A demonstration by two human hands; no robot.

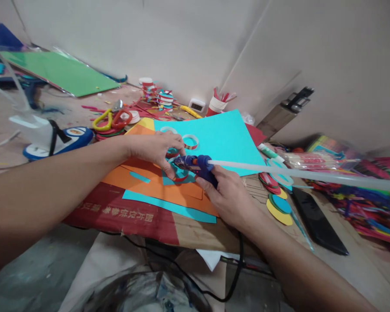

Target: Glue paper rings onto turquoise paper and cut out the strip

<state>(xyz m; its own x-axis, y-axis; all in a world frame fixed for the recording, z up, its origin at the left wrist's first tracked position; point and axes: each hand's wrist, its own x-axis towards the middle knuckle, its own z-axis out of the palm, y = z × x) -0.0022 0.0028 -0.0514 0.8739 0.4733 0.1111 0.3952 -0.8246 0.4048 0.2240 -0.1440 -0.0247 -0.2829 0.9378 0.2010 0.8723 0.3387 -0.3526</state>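
Note:
My right hand is wrapped round the grip of a blue hot glue gun. A long translucent glue stick juts from its back end toward the right. The gun's nozzle end is at a small paper ring with a red and yellow outer strip. My left hand holds this ring, thumb at its near side and fingers curled on the far side. Another paper ring stands just beyond my left fingers on a turquoise sheet. Orange paper lies under both hands.
Yellow and red-handled scissors lie at the left near a blue and white power strip. At the right are a black phone-like slab, paper discs and bundled craft sticks. A black cord hangs below the table edge.

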